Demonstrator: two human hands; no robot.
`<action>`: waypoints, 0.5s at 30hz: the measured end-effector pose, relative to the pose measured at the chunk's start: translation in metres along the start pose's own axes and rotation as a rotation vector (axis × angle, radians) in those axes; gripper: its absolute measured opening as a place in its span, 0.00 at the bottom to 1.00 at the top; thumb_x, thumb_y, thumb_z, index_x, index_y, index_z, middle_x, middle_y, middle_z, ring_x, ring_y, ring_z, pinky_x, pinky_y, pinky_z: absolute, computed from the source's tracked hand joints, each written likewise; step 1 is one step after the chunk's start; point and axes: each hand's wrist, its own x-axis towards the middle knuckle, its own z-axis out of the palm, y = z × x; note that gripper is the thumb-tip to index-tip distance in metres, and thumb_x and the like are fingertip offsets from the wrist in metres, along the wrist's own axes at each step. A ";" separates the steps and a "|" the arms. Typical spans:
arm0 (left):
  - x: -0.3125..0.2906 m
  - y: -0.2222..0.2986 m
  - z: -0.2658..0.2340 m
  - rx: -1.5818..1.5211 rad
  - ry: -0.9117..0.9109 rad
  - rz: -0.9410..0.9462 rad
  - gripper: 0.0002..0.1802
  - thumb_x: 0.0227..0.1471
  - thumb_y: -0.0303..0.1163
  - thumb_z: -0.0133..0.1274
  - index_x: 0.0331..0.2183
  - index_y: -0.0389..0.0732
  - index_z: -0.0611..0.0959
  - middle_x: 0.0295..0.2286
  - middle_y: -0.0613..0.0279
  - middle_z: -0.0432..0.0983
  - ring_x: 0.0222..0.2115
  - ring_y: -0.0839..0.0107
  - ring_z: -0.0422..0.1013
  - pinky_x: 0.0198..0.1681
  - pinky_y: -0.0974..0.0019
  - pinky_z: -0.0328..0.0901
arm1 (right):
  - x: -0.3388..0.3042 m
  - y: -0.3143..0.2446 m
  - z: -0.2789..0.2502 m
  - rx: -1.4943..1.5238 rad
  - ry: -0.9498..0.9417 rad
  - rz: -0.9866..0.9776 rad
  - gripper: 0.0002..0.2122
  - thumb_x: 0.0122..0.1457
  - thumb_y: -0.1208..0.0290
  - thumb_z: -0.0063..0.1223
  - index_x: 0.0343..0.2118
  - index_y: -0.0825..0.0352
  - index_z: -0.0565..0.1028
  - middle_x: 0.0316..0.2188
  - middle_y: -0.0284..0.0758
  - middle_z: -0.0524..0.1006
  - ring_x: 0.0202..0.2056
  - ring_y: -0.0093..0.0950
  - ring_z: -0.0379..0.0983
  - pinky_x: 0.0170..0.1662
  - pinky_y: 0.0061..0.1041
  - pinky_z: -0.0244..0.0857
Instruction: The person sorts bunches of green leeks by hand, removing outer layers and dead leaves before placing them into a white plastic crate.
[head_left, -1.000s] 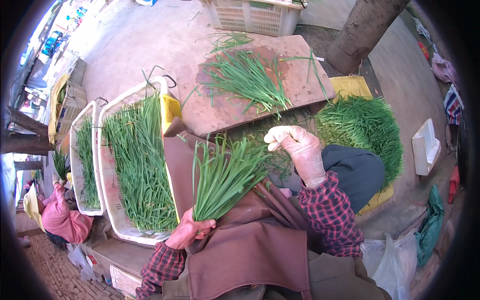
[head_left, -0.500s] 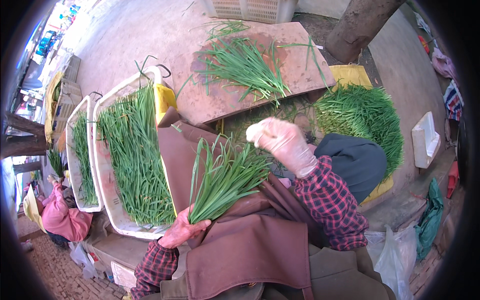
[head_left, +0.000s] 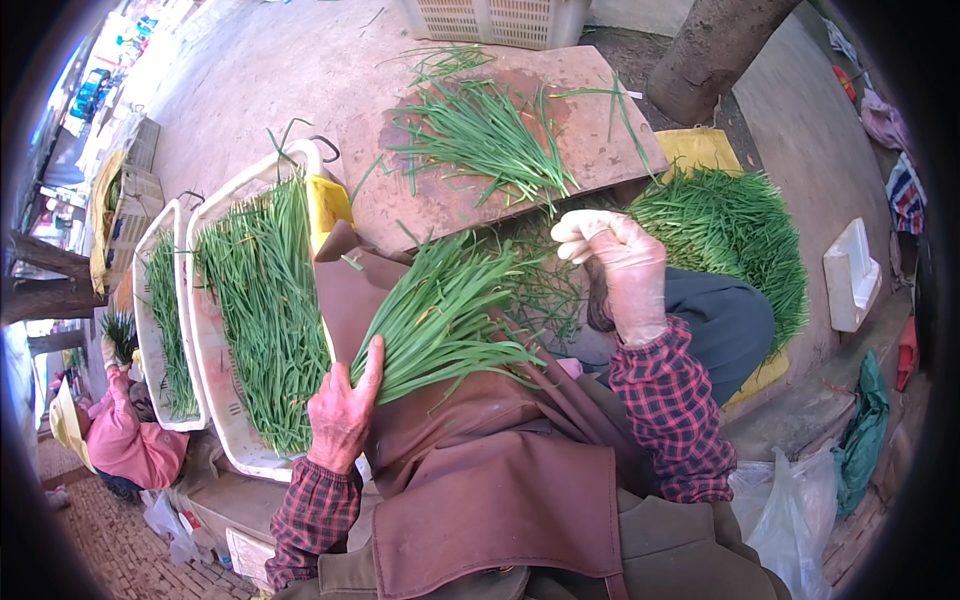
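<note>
My bare left hand [head_left: 340, 412] grips a bunch of green chives [head_left: 440, 320] at its lower end, the forefinger stretched along the stalks. The leaves fan out over the brown apron [head_left: 490, 460] on my lap. To the right of the bunch, my right hand [head_left: 622, 265], in a thin pale glove, hangs above my knee. Its fingers are curled in towards the thumb, and I cannot make out whether they hold anything. Beyond it lies a loose pile of chives [head_left: 490, 140] on a low board [head_left: 590, 90].
White crates [head_left: 205, 370] full of chives stand to my left. A large heap of chives [head_left: 720, 230] rests on yellow sacking at the right. A tree trunk [head_left: 715, 60] rises behind the board. Another person in pink [head_left: 130, 440] sits far left, holding greens.
The bunch has swung leftward and up, spreading wider, as my left hand turned with its forefinger now extended. My right hand has moved right, away from the bunch.
</note>
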 end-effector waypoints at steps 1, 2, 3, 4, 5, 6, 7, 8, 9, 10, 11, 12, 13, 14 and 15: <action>-0.001 0.001 0.000 0.016 -0.004 0.010 0.39 0.46 0.22 0.49 0.62 0.52 0.69 0.26 0.60 0.62 0.22 0.67 0.66 0.20 0.66 0.65 | -0.002 -0.005 -0.002 0.021 -0.014 0.022 0.07 0.64 0.75 0.51 0.38 0.71 0.79 0.35 0.34 0.82 0.32 0.20 0.77 0.38 0.19 0.70; -0.001 0.001 0.000 0.036 0.003 0.017 0.39 0.46 0.22 0.49 0.62 0.52 0.69 0.26 0.60 0.62 0.22 0.67 0.66 0.20 0.67 0.65 | -0.008 -0.012 0.001 0.002 -0.067 -0.007 0.07 0.64 0.75 0.51 0.38 0.72 0.79 0.35 0.35 0.82 0.32 0.20 0.77 0.38 0.19 0.70; -0.001 0.002 -0.001 0.058 0.007 0.023 0.39 0.47 0.22 0.49 0.62 0.53 0.69 0.26 0.60 0.62 0.22 0.68 0.66 0.20 0.67 0.65 | -0.015 -0.019 0.008 -0.014 -0.122 -0.034 0.07 0.64 0.75 0.52 0.39 0.73 0.79 0.35 0.36 0.81 0.33 0.21 0.77 0.39 0.20 0.71; -0.002 0.003 -0.001 0.080 0.011 0.027 0.38 0.47 0.23 0.49 0.62 0.53 0.69 0.26 0.60 0.62 0.22 0.68 0.66 0.19 0.67 0.65 | -0.021 -0.023 0.014 -0.030 -0.179 -0.061 0.08 0.64 0.75 0.53 0.39 0.74 0.79 0.36 0.37 0.81 0.33 0.22 0.77 0.39 0.20 0.72; -0.001 0.003 -0.001 0.073 0.016 0.038 0.38 0.47 0.23 0.49 0.62 0.53 0.69 0.26 0.60 0.62 0.22 0.68 0.66 0.19 0.67 0.65 | -0.024 -0.024 0.019 -0.173 -0.231 -0.186 0.06 0.62 0.76 0.55 0.38 0.73 0.79 0.37 0.37 0.81 0.34 0.21 0.77 0.40 0.21 0.72; -0.001 0.004 0.001 0.065 0.021 0.046 0.38 0.47 0.24 0.49 0.62 0.53 0.69 0.26 0.61 0.62 0.21 0.68 0.66 0.19 0.68 0.64 | -0.025 -0.022 0.023 -0.266 -0.305 -0.296 0.05 0.60 0.78 0.57 0.38 0.72 0.80 0.38 0.38 0.81 0.37 0.24 0.78 0.43 0.23 0.72; -0.001 0.004 0.002 0.058 0.024 0.054 0.38 0.47 0.24 0.49 0.62 0.54 0.69 0.26 0.61 0.62 0.21 0.68 0.66 0.18 0.68 0.64 | -0.023 -0.020 0.029 -0.341 -0.346 -0.397 0.07 0.59 0.77 0.58 0.39 0.71 0.80 0.38 0.39 0.81 0.39 0.27 0.78 0.44 0.25 0.72; 0.000 0.005 0.000 0.054 0.018 0.060 0.38 0.47 0.25 0.49 0.62 0.54 0.69 0.25 0.61 0.62 0.21 0.69 0.66 0.18 0.68 0.64 | -0.021 -0.017 0.036 -0.414 -0.385 -0.498 0.08 0.58 0.77 0.59 0.40 0.71 0.80 0.38 0.40 0.81 0.41 0.30 0.78 0.46 0.27 0.72; 0.002 0.007 -0.003 0.051 0.012 0.066 0.38 0.47 0.25 0.49 0.62 0.54 0.69 0.25 0.61 0.62 0.21 0.69 0.65 0.18 0.68 0.64 | -0.021 -0.009 0.041 -0.464 -0.453 -0.525 0.10 0.57 0.76 0.59 0.41 0.70 0.80 0.39 0.40 0.80 0.42 0.32 0.77 0.47 0.28 0.71; 0.002 0.009 -0.004 0.049 0.005 0.070 0.38 0.47 0.25 0.50 0.62 0.55 0.70 0.25 0.61 0.62 0.21 0.69 0.65 0.18 0.68 0.64 | -0.020 0.002 0.046 -0.513 -0.522 -0.552 0.11 0.56 0.75 0.60 0.42 0.70 0.80 0.40 0.40 0.80 0.44 0.35 0.77 0.49 0.29 0.71; 0.004 0.009 -0.003 0.041 0.010 0.080 0.38 0.47 0.25 0.49 0.61 0.55 0.70 0.25 0.62 0.62 0.20 0.69 0.65 0.18 0.69 0.63 | -0.021 0.013 0.051 -0.519 -0.561 -0.489 0.13 0.56 0.72 0.61 0.44 0.68 0.80 0.41 0.40 0.80 0.44 0.35 0.77 0.49 0.31 0.71; 0.003 0.009 -0.002 0.041 0.023 0.091 0.37 0.47 0.25 0.49 0.61 0.55 0.70 0.25 0.62 0.62 0.20 0.70 0.64 0.18 0.69 0.63 | -0.023 0.022 0.057 -0.541 -0.578 -0.507 0.15 0.55 0.72 0.62 0.45 0.68 0.79 0.41 0.40 0.80 0.43 0.37 0.77 0.49 0.32 0.70; 0.001 0.009 -0.001 0.042 0.035 0.102 0.37 0.47 0.25 0.49 0.61 0.55 0.70 0.25 0.62 0.62 0.20 0.70 0.64 0.18 0.69 0.63 | -0.025 0.023 0.061 -0.637 -0.625 -0.530 0.16 0.54 0.72 0.62 0.46 0.68 0.79 0.41 0.40 0.80 0.43 0.38 0.77 0.50 0.33 0.70; 0.000 0.009 -0.001 0.047 0.035 0.109 0.37 0.47 0.25 0.49 0.61 0.55 0.70 0.25 0.62 0.62 0.20 0.70 0.64 0.18 0.69 0.63 | -0.026 0.025 0.064 -0.722 -0.677 -0.547 0.17 0.54 0.71 0.62 0.47 0.67 0.79 0.42 0.40 0.80 0.43 0.38 0.76 0.50 0.34 0.70; 0.000 0.010 -0.002 0.027 0.042 0.109 0.38 0.46 0.25 0.49 0.61 0.55 0.70 0.24 0.63 0.60 0.19 0.70 0.63 0.17 0.70 0.62 | -0.026 0.035 0.067 -0.703 -0.675 -0.622 0.17 0.53 0.71 0.61 0.46 0.66 0.79 0.39 0.38 0.79 0.42 0.38 0.76 0.47 0.35 0.70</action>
